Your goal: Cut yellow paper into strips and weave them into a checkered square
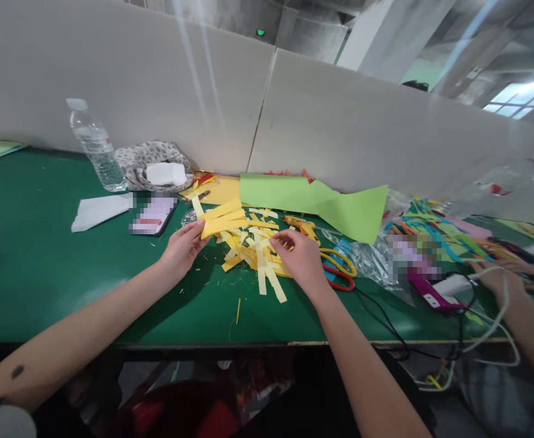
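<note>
My left hand [183,248] is closed around the ends of a few yellow paper strips [224,218], holding them raised and fanned above the table. Below and to their right lies a loose pile of yellow and pale yellow paper strips [244,250]. At the pile's right side, my right hand [298,254] is bent with thumb and forefinger brought together at a pale yellow paper strip [261,267]; the exact grip is small in view. Just behind that hand is a yellow glue gun [301,225]. Scissors with yellow and red handles [340,271] lie to its right.
Green paper [312,198] leans at the back. A water bottle [96,146], patterned cloth bag [155,164] and phone [154,214] stand or lie left. Right are clear plastic wrap [371,261], a purple power strip [433,295], cables, coloured strips and another person's hand [499,280].
</note>
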Demonstrator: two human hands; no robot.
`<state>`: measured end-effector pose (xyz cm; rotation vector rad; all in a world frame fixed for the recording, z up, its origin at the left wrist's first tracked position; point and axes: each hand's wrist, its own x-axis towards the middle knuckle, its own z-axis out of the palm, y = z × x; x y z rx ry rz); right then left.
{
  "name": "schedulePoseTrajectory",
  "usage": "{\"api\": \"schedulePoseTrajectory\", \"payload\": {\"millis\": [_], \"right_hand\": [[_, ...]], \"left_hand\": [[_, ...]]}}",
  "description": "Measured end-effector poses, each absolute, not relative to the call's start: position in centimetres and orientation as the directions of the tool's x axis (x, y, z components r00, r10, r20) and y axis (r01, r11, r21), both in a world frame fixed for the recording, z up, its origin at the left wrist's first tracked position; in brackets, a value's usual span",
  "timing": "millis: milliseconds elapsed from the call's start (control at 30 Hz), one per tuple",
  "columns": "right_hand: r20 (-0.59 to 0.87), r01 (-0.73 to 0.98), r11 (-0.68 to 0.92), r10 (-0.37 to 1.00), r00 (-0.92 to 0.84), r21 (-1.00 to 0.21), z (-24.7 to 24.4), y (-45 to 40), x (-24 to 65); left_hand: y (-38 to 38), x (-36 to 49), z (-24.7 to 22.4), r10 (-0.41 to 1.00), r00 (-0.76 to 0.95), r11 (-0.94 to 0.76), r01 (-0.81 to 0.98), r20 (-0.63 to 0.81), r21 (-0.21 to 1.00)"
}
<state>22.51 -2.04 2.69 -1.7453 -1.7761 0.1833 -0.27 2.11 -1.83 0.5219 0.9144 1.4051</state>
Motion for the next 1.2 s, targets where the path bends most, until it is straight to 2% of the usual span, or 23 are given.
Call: {"api": "schedulePoseTrajectory", "payload": {"millis": [100, 167, 300, 367, 467, 567, 667, 733, 800, 900, 933, 1033, 1100, 1200], "right_hand": [[0.206, 0.947, 0.064, 0.979, 0.002, -0.315, 2.4, -2.5, 21.6], [0.112, 0.972, 0.019, 0.994, 0.007, -0.234, 2.0, -2.7, 21.2], [-0.137, 0.983, -0.025, 0.991, 0.0, -0.181, 1.4, -2.7, 21.1], [-0.19, 0.98, -0.024, 0.982, -0.015, -0.2, 1.3, -2.6, 21.2], [-0.104, 0.961, -0.015, 0.995, -0.015, -0.278, 1.6, -2.5, 21.5], [0.111, 0.843, 0.048, 0.994, 0.013, -0.536, 2.1, -2.3, 21.9], [0.314, 0.614, 0.152, 0.935, 0.166, -0.775, 2.4, -2.0, 22.3], [0.397, 0.515, 0.21, 0.872, 0.285, -0.831, 2.5, -1.7, 22.7], [0.443, 0.501, 0.233, 0.823, 0.355, -0.834, 2.4, -1.4, 23.2], [0.47, 0.662, 0.148, 0.814, 0.341, -0.735, 2.5, -1.1, 24.2], [0.476, 0.755, 0.091, 0.823, 0.31, -0.649, 2.6, -1.1, 24.4], [0.465, 0.956, -0.082, 0.86, 0.211, -0.282, 3.1, -1.5, 24.7], [0.31, 0.981, -0.14, 0.934, 0.176, -0.134, 3.3, -2.0, 24.6], [-0.165, 0.989, -0.083, 0.984, 0.062, -0.121, 3.2, -2.7, 24.1]], "left_hand": [[2.4, -0.2, -2.0, 0.957, -0.124, 0.127, -0.635, -0.263, 0.762], [2.4, 0.0, -2.2, 0.954, -0.119, 0.137, -0.641, -0.274, 0.755], [2.4, 0.1, -2.5, 0.961, -0.082, 0.155, -0.635, -0.266, 0.757], [2.3, 0.0, -2.6, 0.963, -0.068, 0.161, -0.632, -0.262, 0.758], [2.3, 0.0, -2.5, 0.962, -0.064, 0.167, -0.628, -0.265, 0.76], [2.2, 0.0, -2.4, 0.961, -0.064, 0.172, -0.623, -0.268, 0.763], [2.2, 0.0, -2.4, 0.963, -0.06, 0.169, -0.626, -0.262, 0.761], [2.2, 0.0, -2.5, 0.964, -0.058, 0.167, -0.627, -0.259, 0.761], [2.2, 0.0, -2.5, 0.963, -0.059, 0.168, -0.629, -0.261, 0.759], [2.2, 0.0, -2.5, 0.96, -0.06, 0.174, -0.634, -0.273, 0.753], [2.2, 0.0, -2.4, 0.958, -0.062, 0.176, -0.638, -0.278, 0.75], [2.2, 0.0, -2.3, 0.955, -0.063, 0.183, -0.646, -0.291, 0.741], [2.2, 0.0, -2.3, 0.955, -0.063, 0.181, -0.648, -0.289, 0.74], [2.2, 0.1, -2.4, 0.956, -0.065, 0.178, -0.644, -0.285, 0.744]]}}
